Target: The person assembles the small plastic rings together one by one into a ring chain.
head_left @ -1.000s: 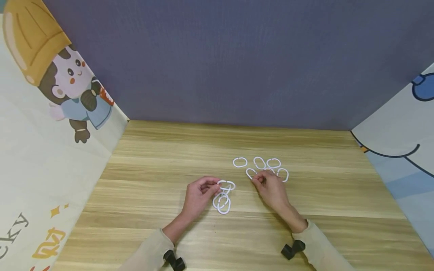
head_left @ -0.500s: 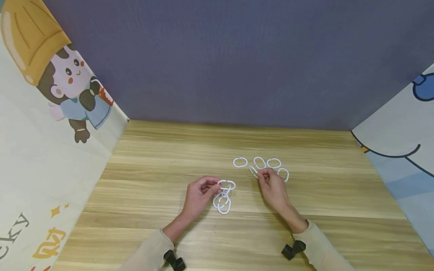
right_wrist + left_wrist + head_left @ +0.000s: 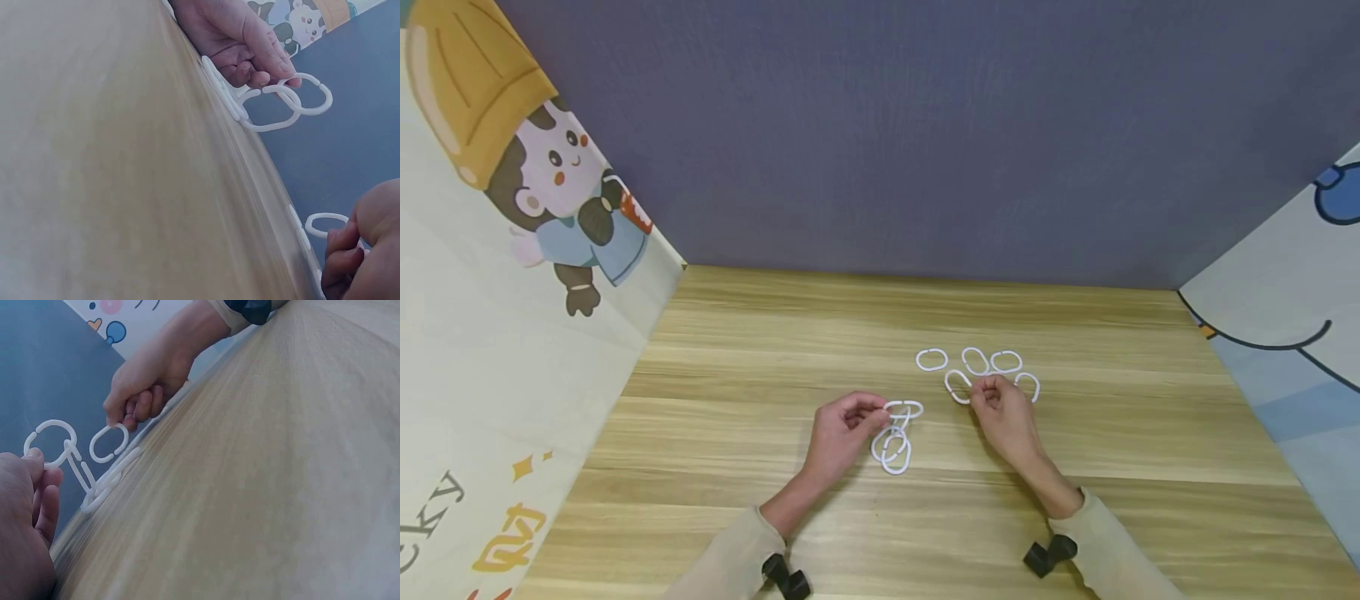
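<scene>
My left hand [image 3: 844,429] pinches the top white plastic chain link [image 3: 902,403] between thumb and fingertips. Below it hang more joined links [image 3: 896,472]; the lower ones lie at the tabletop. In the left wrist view, the held link [image 3: 74,432] is an oval ring with a small gap, hooked through the one beneath. Farther right, my right hand [image 3: 1006,417] pinches a single white link [image 3: 947,385], its far end jutting left from the fingertips. The left wrist view shows this link [image 3: 92,444] raised, apart from the chain.
Beyond the right hand lie several loose white links, among them one at the left [image 3: 932,349], two behind [image 3: 1006,352] and one at the right [image 3: 1037,390]. A wooden table [image 3: 760,333] meets a dark blue-grey panel [image 3: 880,150]; printed side walls [image 3: 625,317] flank it.
The right hand has drawn slightly right and turned its link; the link swung edge-on, then back to showing its oval. The left hand and chain have hardly moved.
</scene>
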Demonstrator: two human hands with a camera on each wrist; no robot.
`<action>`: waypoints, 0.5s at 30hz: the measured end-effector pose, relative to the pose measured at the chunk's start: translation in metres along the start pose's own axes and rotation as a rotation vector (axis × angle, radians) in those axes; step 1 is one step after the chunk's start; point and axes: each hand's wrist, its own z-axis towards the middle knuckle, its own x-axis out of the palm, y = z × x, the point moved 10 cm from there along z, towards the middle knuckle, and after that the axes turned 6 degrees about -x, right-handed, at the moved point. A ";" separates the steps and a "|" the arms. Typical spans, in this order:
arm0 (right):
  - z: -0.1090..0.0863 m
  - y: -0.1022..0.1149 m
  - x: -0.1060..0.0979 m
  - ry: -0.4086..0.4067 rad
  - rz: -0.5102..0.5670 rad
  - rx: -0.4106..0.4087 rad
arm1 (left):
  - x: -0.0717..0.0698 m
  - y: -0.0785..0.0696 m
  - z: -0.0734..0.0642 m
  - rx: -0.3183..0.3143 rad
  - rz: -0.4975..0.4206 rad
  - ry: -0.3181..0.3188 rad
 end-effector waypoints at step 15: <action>-0.012 0.007 0.015 0.068 0.280 0.164 | 0.000 0.002 0.001 0.017 0.047 -0.002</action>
